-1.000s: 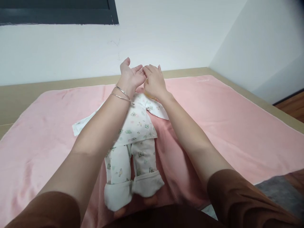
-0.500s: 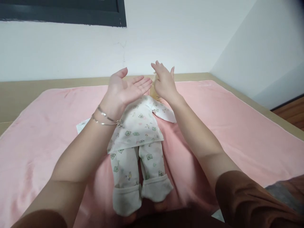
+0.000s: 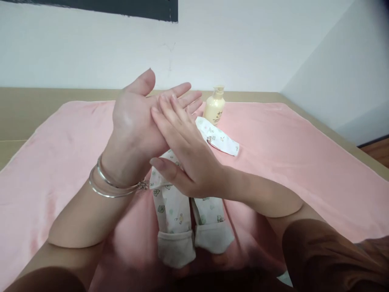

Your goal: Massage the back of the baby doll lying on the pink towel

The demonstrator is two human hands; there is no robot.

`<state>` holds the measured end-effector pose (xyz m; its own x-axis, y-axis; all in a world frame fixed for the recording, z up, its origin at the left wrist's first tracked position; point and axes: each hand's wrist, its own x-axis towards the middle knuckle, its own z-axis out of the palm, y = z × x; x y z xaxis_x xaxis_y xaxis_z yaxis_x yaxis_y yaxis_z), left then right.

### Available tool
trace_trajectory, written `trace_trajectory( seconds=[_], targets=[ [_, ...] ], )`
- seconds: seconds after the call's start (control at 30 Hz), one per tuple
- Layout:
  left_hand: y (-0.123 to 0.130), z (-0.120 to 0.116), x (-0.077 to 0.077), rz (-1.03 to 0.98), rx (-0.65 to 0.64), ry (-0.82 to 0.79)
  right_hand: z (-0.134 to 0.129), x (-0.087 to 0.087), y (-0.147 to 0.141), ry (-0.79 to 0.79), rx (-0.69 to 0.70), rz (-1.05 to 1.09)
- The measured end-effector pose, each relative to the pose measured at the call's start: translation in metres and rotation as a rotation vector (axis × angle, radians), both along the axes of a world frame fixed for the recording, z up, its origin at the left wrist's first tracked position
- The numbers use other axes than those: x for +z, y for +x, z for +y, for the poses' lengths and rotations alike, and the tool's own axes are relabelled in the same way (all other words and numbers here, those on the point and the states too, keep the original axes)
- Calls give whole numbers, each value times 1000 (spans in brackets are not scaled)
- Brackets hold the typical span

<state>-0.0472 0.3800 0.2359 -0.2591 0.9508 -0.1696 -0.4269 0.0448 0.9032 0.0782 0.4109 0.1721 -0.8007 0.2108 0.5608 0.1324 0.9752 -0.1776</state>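
Observation:
My left hand (image 3: 136, 117) is held palm up with its fingers stretched out, two silver bangles (image 3: 111, 182) round its wrist. Across that palm and its fingers lie the straight fingers of my right hand (image 3: 188, 150), thumb apart. Neither hand grips anything. Beneath them, a white baby outfit with small printed animals is laid out: a top (image 3: 223, 140), partly hidden by my hands, and trousers (image 3: 176, 209) with turned-up cuffs. Beyond my fingertips stands a pale yellow pump bottle (image 3: 215, 107), upright, its lower part behind the top's sleeve.
A pink blanket (image 3: 288, 162) covers the surface under the clothes. Its tan edge (image 3: 252, 96) runs along a white wall (image 3: 243, 44). A dark frame (image 3: 136, 8) is on the wall at upper left, and brown fabric (image 3: 373, 255) lies at lower right.
My right hand has come back from the bottle and now rests on my left palm. Both hands are nearer to me, and the bottle is uncovered. The view has shifted slightly.

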Motion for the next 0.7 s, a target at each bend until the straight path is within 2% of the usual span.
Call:
trace_trajectory(
  seconds=[0.1, 0.17, 0.23, 0.37, 0.43, 0.53, 0.63, 0.67, 0.7],
  targets=[
    [10, -12, 1, 193, 85, 53, 15, 6, 0, -5, 2, 62],
    [11, -18, 1, 385, 92, 115, 24, 8, -3, -26, -73, 102],
    [6, -23, 2, 488, 83, 168, 26, 8, -3, -44, -128, 131],
    [-3, -24, 2, 330, -26, 191, 5, 4, 4, 31, -38, 148],
    [9, -21, -6, 284, -31, 162, -9, 4, 10, 137, 42, 122],
    [58, -4, -33, 359, 122, 126, -17, 7, 15, 308, 109, 114],
    [109, 24, -60, 420, 602, 298, 1, 6, 9, 319, 63, 177],
    [114, 33, -66, 398, 674, 328, 11, 4, 6, 279, 38, 206],
    [110, 41, -71, 432, 617, 340, 22, 0, 1, 227, 16, 246]
  ],
)
